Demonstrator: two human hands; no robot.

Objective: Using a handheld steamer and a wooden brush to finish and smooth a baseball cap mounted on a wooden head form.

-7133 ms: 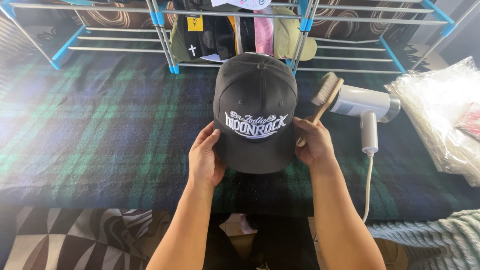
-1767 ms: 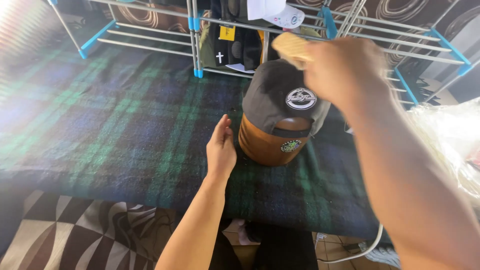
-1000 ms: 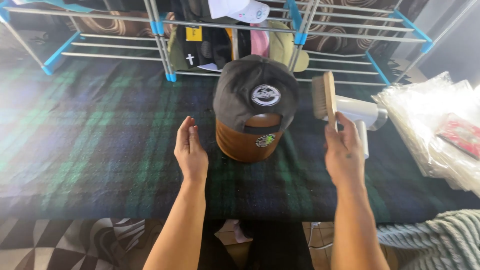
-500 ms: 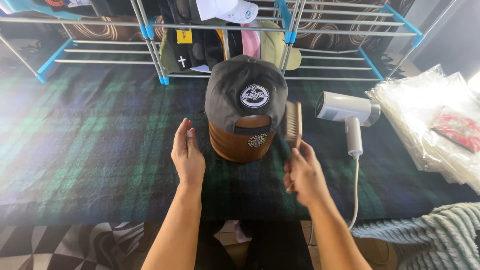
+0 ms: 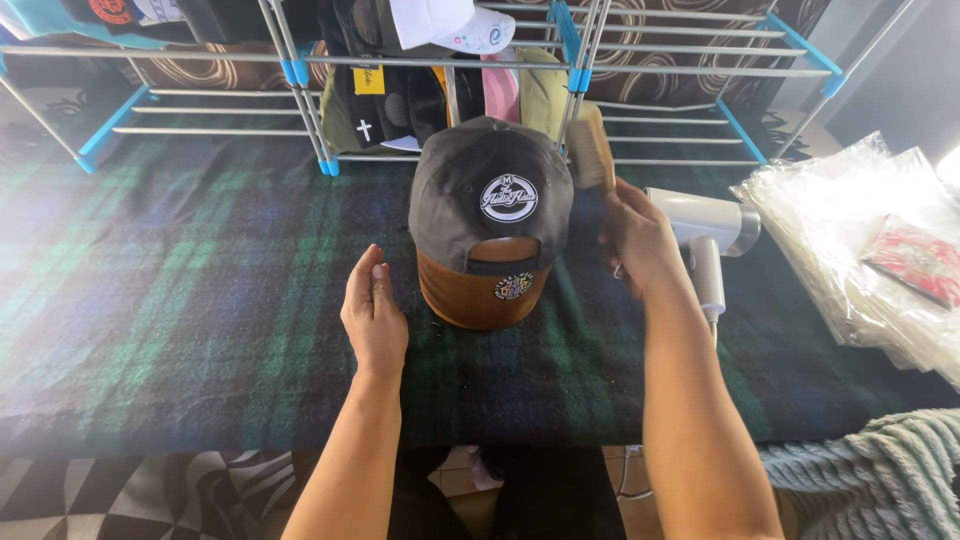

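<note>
Raised since half a second ago, right hand (image 5: 633, 235) grips the brush (image 5: 591, 150) against the grey cap's (image 5: 490, 190) far right edge; left hand (image 5: 372, 315) rests flat, empty, with open blanket (image 5: 190, 270) leftward.

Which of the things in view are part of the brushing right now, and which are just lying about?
In use:
dark cap
brown cap stand
wooden brush
right hand, holding the brush
left hand, open beside the stand

Lying about:
white steamer
clear plastic bags
rack of caps

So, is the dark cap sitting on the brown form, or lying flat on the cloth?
On the form: the dark cap covers the top of the brown form, which stands upright on the plaid cloth.
</note>
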